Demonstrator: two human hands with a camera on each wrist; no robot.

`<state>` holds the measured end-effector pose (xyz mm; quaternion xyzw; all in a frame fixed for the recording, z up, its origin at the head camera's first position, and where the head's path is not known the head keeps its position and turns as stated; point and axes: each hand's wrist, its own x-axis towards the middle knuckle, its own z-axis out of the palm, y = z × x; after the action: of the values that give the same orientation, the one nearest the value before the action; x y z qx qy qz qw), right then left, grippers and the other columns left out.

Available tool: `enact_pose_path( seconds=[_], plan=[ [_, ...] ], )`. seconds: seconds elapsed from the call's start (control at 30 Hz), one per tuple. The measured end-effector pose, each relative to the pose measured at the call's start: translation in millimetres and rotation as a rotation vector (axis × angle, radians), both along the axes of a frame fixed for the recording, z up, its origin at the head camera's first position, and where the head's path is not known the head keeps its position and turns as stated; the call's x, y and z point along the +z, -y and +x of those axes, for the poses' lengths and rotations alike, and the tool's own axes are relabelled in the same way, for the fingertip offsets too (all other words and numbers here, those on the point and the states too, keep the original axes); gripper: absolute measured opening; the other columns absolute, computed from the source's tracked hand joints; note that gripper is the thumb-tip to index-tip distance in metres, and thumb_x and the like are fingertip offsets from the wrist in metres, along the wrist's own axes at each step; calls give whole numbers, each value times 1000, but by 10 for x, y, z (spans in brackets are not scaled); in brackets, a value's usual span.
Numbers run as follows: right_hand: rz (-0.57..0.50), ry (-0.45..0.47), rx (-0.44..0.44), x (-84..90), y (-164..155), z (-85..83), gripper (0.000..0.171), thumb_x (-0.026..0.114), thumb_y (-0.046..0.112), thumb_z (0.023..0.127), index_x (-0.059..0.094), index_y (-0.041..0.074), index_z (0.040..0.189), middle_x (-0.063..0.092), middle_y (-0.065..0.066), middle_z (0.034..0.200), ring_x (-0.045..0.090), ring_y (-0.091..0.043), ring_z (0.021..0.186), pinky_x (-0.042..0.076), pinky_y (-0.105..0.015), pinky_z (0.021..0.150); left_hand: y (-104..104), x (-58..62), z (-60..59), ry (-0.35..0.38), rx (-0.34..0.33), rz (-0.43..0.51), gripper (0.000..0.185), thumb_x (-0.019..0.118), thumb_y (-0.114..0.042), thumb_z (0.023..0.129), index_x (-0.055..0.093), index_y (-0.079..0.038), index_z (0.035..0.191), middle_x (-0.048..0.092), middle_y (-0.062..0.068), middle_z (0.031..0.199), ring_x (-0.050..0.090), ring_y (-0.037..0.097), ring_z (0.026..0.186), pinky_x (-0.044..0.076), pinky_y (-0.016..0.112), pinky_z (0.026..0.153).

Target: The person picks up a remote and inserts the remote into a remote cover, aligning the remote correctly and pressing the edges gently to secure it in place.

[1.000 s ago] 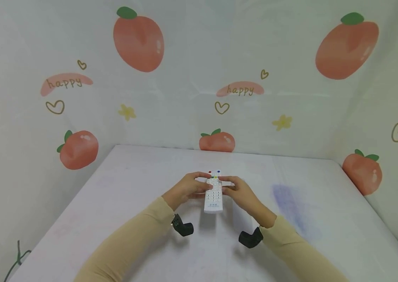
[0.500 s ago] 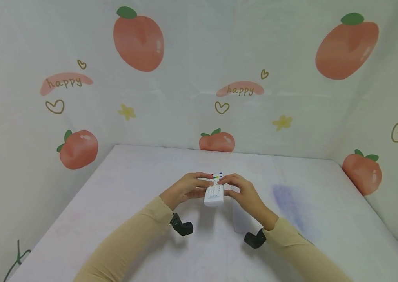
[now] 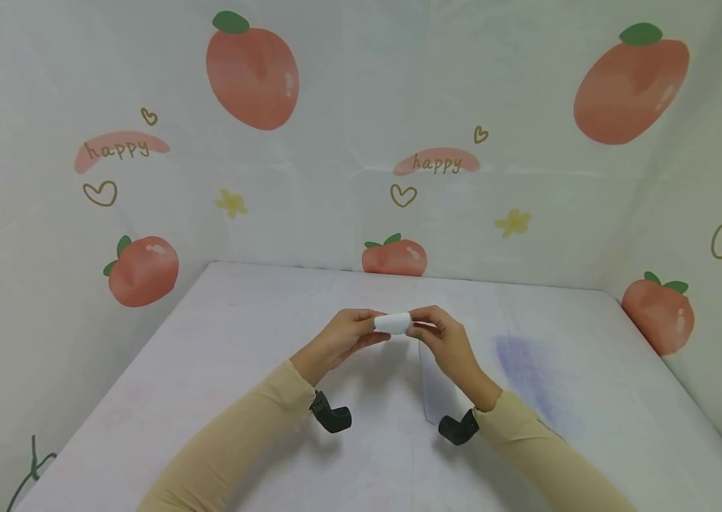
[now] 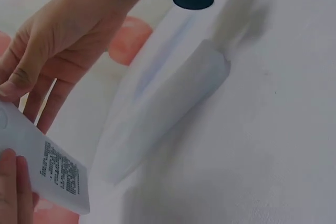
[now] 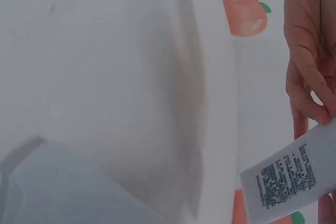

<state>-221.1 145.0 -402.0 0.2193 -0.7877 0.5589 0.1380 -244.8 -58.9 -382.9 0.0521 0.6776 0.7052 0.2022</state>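
Above the middle of the bench (image 3: 271, 306), at twelve o'clock from the person, a white remote control (image 3: 393, 324) hangs clear of the surface, supported from both sides. Left hand (image 3: 340, 340): at nine o'clock of the remote control, thumb and fingers clamped on its edge. Right hand (image 3: 452, 347): at three o'clock, thumb and fingers pinching the opposite edge. Orientation, head view: strongly foreshortened, one short end turned towards six o'clock, so the long axis runs away from the person, roughly six to twelve. Left wrist view: the face bearing a printed label (image 4: 60, 169) shows; long axis ten to four, labelled end at four. Right wrist view: same face, labelled end pointing towards eight.

At five o'clock of the remote control, a pale long block (image 3: 436, 387) lies on the bench, partly hidden by the right hand; long axis about eleven to five. Further out, towards four o'clock, a bluish smudge (image 3: 527, 370). Black wrist cameras (image 3: 331, 416) sit at both beige cuffs. Behind, at twelve, a white backdrop (image 3: 328, 92) carries red fruit prints.
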Motion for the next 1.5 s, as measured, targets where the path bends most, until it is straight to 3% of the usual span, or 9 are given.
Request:
enact_pose_path(
  seconds=[0.17, 0.33, 0.53, 0.8, 1.0, 1.13, 1.27, 1.37, 1.5],
  plan=[
    [-11, 134, -103, 44, 7, -33, 22, 68, 6, 88, 66, 1, 110, 67, -16, 113, 64, -29, 107, 54, -29, 88, 2, 13, 27, -167, -47, -109, 32, 60, -8, 96, 61, 3, 125, 60, 17, 130, 62, 28, 115, 49, 37, 99],
    [-43, 233, -125, 74, 28, -45, 25, 68, 14, 91, 67, 0, 112, 67, -17, 115, 65, -24, 99, 53, -35, 88, -42, 1, 39, -309, -31, -210, 32, 68, -6, 89, 63, 2, 120, 65, 16, 119, 66, 23, 99, 56, 36, 87],
    [-89, 324, -118, 74, 66, -57, 30, 67, 18, 93, 64, -1, 115, 66, -17, 110, 64, -13, 88, 56, -28, 81, -75, -40, 31, -339, 33, -270, 27, 70, -10, 89, 65, 3, 113, 69, 15, 105, 63, 17, 80, 58, 30, 70],
    [-165, 449, -104, 20, 55, -76, 34, 65, 19, 94, 60, -2, 119, 62, -18, 114, 63, -10, 85, 59, -28, 71, -102, -123, 38, -339, 55, -236, 25, 72, -11, 88, 66, 4, 106, 68, 15, 105, 65, 16, 84, 58, 31, 77],
    [-175, 450, -53, -9, 34, -75, 47, 64, 17, 94, 47, 10, 137, 58, -22, 120, 67, -13, 82, 59, -32, 69, -123, -169, 29, -286, 42, -132, 40, 71, -4, 87, 55, 7, 122, 64, 22, 110, 67, 18, 85, 59, 36, 77],
    [-145, 463, -4, -19, 16, -78, 55, 64, 14, 94, 42, 19, 144, 57, -22, 119, 67, -15, 79, 59, -37, 71, -105, -164, 20, -268, 35, -112, 61, 72, -3, 85, 42, -2, 139, 62, 21, 109, 69, 20, 83, 59, 37, 76],
    [-116, 502, 49, -3, -14, -65, 56, 65, 13, 93, 42, 18, 145, 55, -22, 121, 67, -17, 82, 59, -40, 75, -71, -146, 10, -254, 1, -101, 82, 74, -1, 83, 31, -20, 149, 59, 22, 113, 69, 23, 81, 59, 39, 74],
    [-116, 535, 85, 7, -48, -62, 59, 66, 12, 92, 42, 16, 145, 54, -22, 122, 67, -18, 84, 59, -41, 77, -56, -126, 0, -248, -47, -121, 85, 75, 0, 81, 33, -29, 149, 55, 22, 119, 68, 24, 82, 59, 40, 73],
    [-128, 568, 128, 8, -85, -58, 63, 67, 10, 90, 40, 17, 146, 53, -21, 125, 65, -19, 91, 58, -44, 80, -46, -128, -26, -232, -88, -152, 80, 76, -1, 81, 40, -32, 145, 54, 20, 123, 67, 23, 85, 59, 39, 73]
  ],
)
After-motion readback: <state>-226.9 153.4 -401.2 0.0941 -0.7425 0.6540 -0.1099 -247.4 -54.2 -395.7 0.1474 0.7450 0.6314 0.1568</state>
